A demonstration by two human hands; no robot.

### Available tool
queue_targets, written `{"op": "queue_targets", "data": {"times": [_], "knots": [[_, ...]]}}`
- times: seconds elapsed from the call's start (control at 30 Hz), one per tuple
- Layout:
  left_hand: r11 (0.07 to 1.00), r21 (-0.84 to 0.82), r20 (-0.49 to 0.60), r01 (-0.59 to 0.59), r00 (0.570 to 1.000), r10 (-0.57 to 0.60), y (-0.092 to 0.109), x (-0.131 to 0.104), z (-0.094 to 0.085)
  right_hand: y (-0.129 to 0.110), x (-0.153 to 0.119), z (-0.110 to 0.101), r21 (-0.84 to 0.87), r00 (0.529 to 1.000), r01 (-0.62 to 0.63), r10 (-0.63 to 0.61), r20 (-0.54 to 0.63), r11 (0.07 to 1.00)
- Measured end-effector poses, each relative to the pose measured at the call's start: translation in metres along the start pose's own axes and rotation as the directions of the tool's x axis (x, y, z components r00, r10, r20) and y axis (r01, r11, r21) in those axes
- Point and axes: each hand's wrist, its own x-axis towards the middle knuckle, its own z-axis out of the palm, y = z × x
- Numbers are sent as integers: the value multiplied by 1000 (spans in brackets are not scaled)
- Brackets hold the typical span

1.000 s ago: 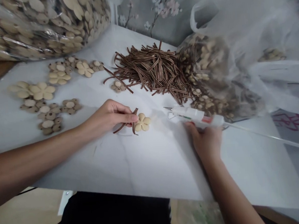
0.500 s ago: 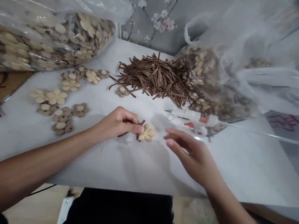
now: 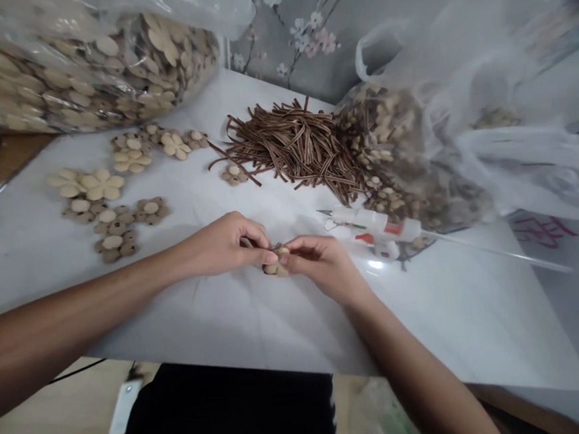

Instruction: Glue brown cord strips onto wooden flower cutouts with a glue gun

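Note:
A cream flower piece [image 3: 275, 268] is pinched between both hands above the white table. My left hand [image 3: 238, 241] closes thumb and fingers on its left side. My right hand [image 3: 320, 261] grips the right side with thumb and index finger. Fingers cover much of the flower, and the brown strip seen with it earlier is largely hidden. Just right of my right hand lies a white glue gun [image 3: 377, 223] with a long clear glue stick in its back. Beyond the hands is a heap of brown strips [image 3: 294, 143], with a small flower piece [image 3: 233, 174] at its near left edge.
Several cream and brown flower pieces [image 3: 101, 185] lie on the table's left. A large clear bag of flowers [image 3: 83, 79] stands behind them. At the right back sits another plastic bag [image 3: 393, 128] of flowers. The white table [image 3: 218, 329] has its front edge near my body.
My right hand has moved left and closed on the flower piece, which was in my left hand alone. The view has shifted slightly.

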Motion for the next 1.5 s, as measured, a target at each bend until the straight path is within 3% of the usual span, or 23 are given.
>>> {"op": "queue_targets", "data": {"times": [0.1, 0.17, 0.27, 0.37, 0.43, 0.53, 0.87, 1.5], "knots": [[999, 23, -80, -32, 996, 34, -1, 0, -4, 3, -1, 1, 88, 991, 6, 6, -131, 996], [999, 0, -76, -33, 997, 33, 0, -1, -10, 4, -1, 1, 133, 977, 14, 15, -214, 991], [997, -46, 60, 54, 997, -52, 5, -5, -16, 4, -3, 3, 165, 955, 52, -1, -295, 985], [979, -67, 228, 194, 958, -174, 9, -9, -11, 5, -4, 5, 178, 940, 99, -33, -341, 979], [961, -86, 293, 264, 928, -229, 10, -10, -4, 6, -3, 7, 194, 939, 105, -33, -343, 975], [945, -89, 291, 315, 915, -278, 6, -7, 6, 7, -3, 10, 246, 949, 91, -9, -315, 965], [937, -172, 178, 304, 945, -274, -2, 0, 12, 11, -3, 12, 173, 957, 98, -45, -285, 980], [935, -154, 149, 320, 943, -298, -1, 0, 15, 7, -4, 13, 120, 963, 62, -28, -268, 991]]}}
